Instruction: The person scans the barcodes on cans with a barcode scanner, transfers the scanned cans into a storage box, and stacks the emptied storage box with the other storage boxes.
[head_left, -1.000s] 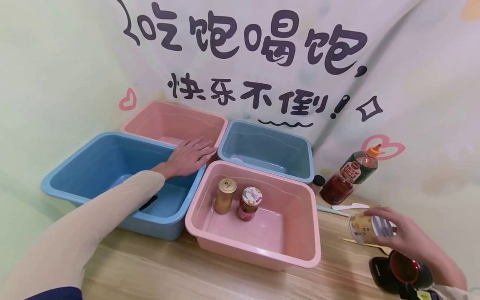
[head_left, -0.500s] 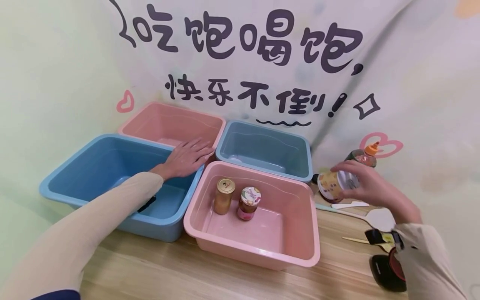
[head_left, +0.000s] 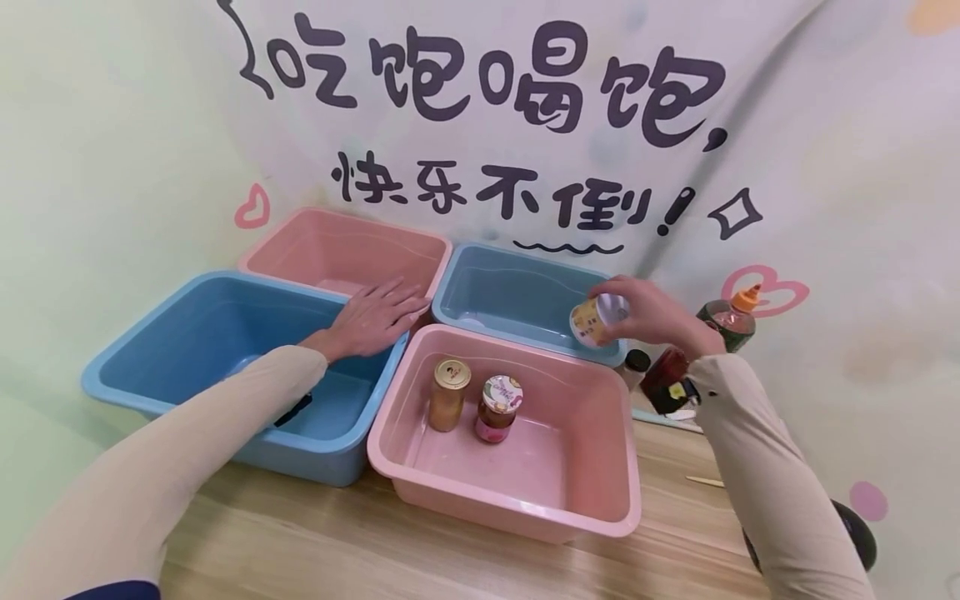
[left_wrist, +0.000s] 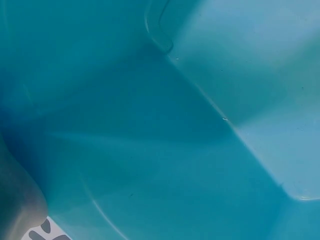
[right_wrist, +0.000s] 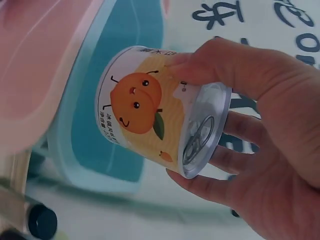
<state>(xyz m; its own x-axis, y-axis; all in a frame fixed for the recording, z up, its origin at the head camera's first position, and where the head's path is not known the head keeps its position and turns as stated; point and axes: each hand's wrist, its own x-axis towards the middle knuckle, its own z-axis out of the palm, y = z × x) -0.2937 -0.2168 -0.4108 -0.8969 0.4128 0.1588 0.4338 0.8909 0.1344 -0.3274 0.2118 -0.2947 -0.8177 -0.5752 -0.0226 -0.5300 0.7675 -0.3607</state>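
My right hand (head_left: 648,312) holds a tin can (head_left: 588,321) over the right end of the rear blue tub (head_left: 517,292). The right wrist view shows the can (right_wrist: 145,105) tilted on its side, a cartoon orange fruit on its label and a ring-pull lid facing the palm. Thumb and fingers curl around the lid end. With fingers stretched out, my left hand (head_left: 375,317) lies at the inner corner of the front blue tub (head_left: 322,446). In the front pink tub (head_left: 517,479) stand a gold-lidded can (head_left: 448,396) and a small jar (head_left: 498,408) with a patterned lid.
Behind the left arm is another pink tub (head_left: 360,242). Right of the tubs stand a dark-capped bottle (head_left: 636,362) and a sauce bottle (head_left: 731,321) with an orange nozzle. The right forearm partly hides utensils and a black object (head_left: 855,533) on the wooden table (head_left: 420,550).
My right hand has carried the can left and away from me, from above the utensils, past the sauce bottle, to the rear blue tub. My left hand has stayed in place.
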